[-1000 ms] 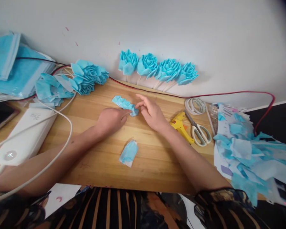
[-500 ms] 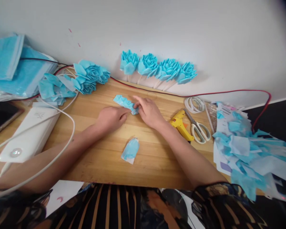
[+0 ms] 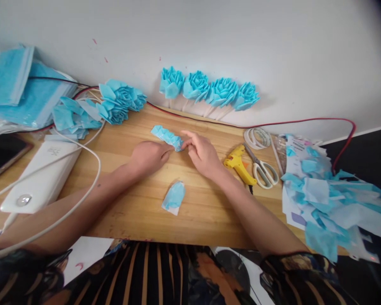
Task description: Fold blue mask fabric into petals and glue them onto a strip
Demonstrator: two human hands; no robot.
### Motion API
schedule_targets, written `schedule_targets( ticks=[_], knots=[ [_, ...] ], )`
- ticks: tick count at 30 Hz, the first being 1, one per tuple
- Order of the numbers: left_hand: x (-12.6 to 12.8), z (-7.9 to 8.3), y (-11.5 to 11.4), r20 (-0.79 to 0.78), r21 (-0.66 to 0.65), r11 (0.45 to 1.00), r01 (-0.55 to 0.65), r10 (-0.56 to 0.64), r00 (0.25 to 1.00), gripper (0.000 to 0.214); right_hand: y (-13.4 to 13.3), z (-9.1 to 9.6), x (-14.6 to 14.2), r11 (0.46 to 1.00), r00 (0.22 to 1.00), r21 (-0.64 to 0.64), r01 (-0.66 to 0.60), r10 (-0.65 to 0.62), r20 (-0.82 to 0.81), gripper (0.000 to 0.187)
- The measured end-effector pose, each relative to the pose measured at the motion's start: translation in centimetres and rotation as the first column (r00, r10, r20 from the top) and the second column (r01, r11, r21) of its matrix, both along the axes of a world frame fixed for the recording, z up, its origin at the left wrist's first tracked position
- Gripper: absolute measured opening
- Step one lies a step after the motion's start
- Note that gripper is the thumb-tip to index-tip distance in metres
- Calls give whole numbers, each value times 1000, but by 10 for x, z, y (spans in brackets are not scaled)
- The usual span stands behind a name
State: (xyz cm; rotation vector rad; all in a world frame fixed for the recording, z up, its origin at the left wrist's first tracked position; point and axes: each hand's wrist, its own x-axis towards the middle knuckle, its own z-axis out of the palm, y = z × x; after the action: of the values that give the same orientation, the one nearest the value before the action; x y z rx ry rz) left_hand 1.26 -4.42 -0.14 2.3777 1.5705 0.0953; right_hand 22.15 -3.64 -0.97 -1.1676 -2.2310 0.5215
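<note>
A short row of overlapping blue fabric petals (image 3: 165,134) lies slantwise on the wooden table, pleated along its length. My left hand (image 3: 150,157) is closed, knuckles up, with its fingertips at the near right end of the row; the exact grip is partly hidden. On the other side of that end is my right hand (image 3: 203,154), fingers apart and index finger stretched out, its lower fingertips beside or just touching the last petal. One loose blue petal (image 3: 174,197) with a white edge lies nearer to me, below both hands.
Finished blue fabric roses (image 3: 224,92) lean on the wall; more roses (image 3: 119,99) lie left. On the right are a yellow glue gun (image 3: 241,167), scissors (image 3: 263,171), tape rolls (image 3: 257,138) and blue scraps (image 3: 333,199). A white power bank (image 3: 41,176) and cable stand left.
My right hand has drawn back slightly to the right from the end of the petal row, its index finger straighter. My left hand stays in about the same place.
</note>
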Motion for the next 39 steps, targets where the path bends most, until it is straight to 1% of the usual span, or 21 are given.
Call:
schedule_targets(
  ticks=[3, 5, 7, 9, 11, 13, 15, 18, 22, 24, 26, 29, 32, 35, 37, 39],
  knots=[
    [-2, -3, 0, 41, 8, 1000, 2, -2, 999, 39, -4, -1, -6, 1000, 997, 13, -18, 17, 72, 51],
    [-5, -6, 1, 125, 11, 1000, -12, 10, 992, 38, -5, -3, -8, 1000, 991, 10, -26, 25, 128, 53],
    [-9, -10, 2, 270, 12, 999, -51, 46, 962, 36, -6, -4, -9, 1000, 986, 10, -26, 24, 166, 54],
    [-12, -13, 3, 402, 16, 995, -103, 87, 912, 35, -7, -5, -9, 1000, 984, 16, -22, 19, 175, 53],
    [-14, -15, 4, 466, 23, 990, -138, 111, 878, 33, -9, -5, -8, 999, 985, 32, -25, 19, 171, 52],
    [-14, -17, 4, 482, 27, 989, -143, 112, 869, 31, -11, -6, -7, 998, 988, 50, -34, 26, 152, 50],
    [-13, -17, 3, 486, 18, 990, -137, 111, 867, 29, -13, -6, -4, 998, 995, 61, -22, 17, 93, 49],
    [-13, -17, 3, 490, -1, 991, -136, 119, 864, 28, -16, -8, 0, 996, 997, 55, 67, -65, -39, 46],
    [-13, -17, 4, 497, -13, 987, -159, 145, 856, 25, -18, -9, 3, 986, 968, 17, 169, -162, -193, 38],
    [-13, -16, 4, 513, -7, 984, -178, 156, 844, 22, -17, -8, 3, 978, 939, -30, 207, -207, -273, 35],
    [-13, -16, 4, 536, -3, 981, -192, 164, 828, 20, -15, -9, 5, 966, 897, -105, 235, -257, -359, 31],
    [-13, -14, 4, 561, -8, 979, -202, 172, 810, 19, -10, -10, 8, 950, 839, -228, 214, -298, -455, 23],
    [-13, -13, 4, 571, -11, 980, -201, 171, 803, 23, -7, -12, 11, 929, 822, -320, 185, -324, -468, 21],
    [-13, -14, 3, 580, -6, 978, -209, 174, 796, 27, -5, -10, 13, 904, 825, -382, 191, -359, -436, 21],
    [-15, -13, 4, 590, 5, 974, -228, 181, 787, 28, -5, -8, 14, 897, 843, -379, 225, -375, -386, 23],
    [-19, -12, 7, 601, 25, 966, -257, 191, 776, 29, -5, -7, 15, 899, 869, -345, 270, -382, -315, 26]
  ],
)
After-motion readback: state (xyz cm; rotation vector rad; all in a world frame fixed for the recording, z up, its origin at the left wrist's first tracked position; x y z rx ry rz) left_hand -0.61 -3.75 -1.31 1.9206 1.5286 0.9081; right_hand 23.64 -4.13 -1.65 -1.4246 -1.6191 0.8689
